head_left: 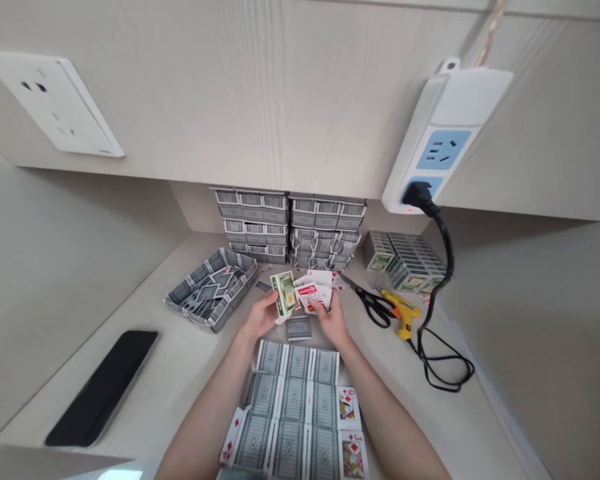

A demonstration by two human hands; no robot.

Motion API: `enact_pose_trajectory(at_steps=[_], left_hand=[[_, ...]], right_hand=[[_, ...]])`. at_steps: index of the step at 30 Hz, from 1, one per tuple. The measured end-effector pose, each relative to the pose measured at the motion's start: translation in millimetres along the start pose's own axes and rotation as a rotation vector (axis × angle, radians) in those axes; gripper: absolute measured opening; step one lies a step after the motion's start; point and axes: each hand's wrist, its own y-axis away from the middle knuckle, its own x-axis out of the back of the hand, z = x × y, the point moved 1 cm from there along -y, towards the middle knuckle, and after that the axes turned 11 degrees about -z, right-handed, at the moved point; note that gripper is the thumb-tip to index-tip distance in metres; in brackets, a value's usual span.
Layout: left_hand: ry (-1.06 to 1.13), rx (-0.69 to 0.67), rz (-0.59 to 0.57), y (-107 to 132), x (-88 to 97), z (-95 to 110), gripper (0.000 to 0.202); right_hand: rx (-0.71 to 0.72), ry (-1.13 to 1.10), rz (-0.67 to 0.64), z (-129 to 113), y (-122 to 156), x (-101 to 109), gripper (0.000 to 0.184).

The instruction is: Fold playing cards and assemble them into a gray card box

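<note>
Card rows (294, 399) lie laid out at six o'clock, left hand (261, 318) gripping a green packet (286, 293), right hand (334, 321) pinching red-and-white cards (309, 294), unlaid.

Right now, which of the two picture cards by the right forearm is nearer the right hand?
The queen, marked Q, lies nearer the right hand; the jack, marked J, sits by the picture's bottom edge.
</note>
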Motion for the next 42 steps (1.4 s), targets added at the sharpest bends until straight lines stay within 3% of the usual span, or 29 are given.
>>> enact_pose_trajectory(at_steps=[4, 8, 12, 20, 27, 34, 42], left_hand=[[-0.035, 0.018, -0.031, -0.3, 1.1, -2.0, 0.025], [-0.043, 0.039, -0.040, -0.4, 1.2, -4.1, 0.024], [-0.041, 0.041, -0.040, -0.9, -0.1, -5.2, 0.026], [0.001, 0.015, -0.053, -3.1, -3.4, -3.1, 0.034], [0.034, -0.051, 0.006, -4.0, -7.0, 2.4, 0.038], [-0.006, -0.124, 0.110, -3.4, -5.7, 10.0, 0.035], [-0.005, -0.123, 0.142, -3.9, -5.2, 9.6, 0.035]], right_hand=[[0.089, 0.079, 0.028, 0.7, -1.4, -0.1, 0.056], [0.098, 0.122, -0.048, -1.0, -2.5, 0.0, 0.059], [0.137, 0.146, -0.020, -5.9, -2.1, -0.1, 0.065], [0.158, 0.114, 0.002, -3.7, -1.7, -1.3, 0.054], [0.148, 0.218, 0.056, -5.2, -5.2, 2.8, 0.027], [0.108, 0.170, 0.022, 5.2, -6.3, 2.9, 0.042], [0.008, 0.168, 0.064, 12.6, -7.1, 4.2, 0.043]])
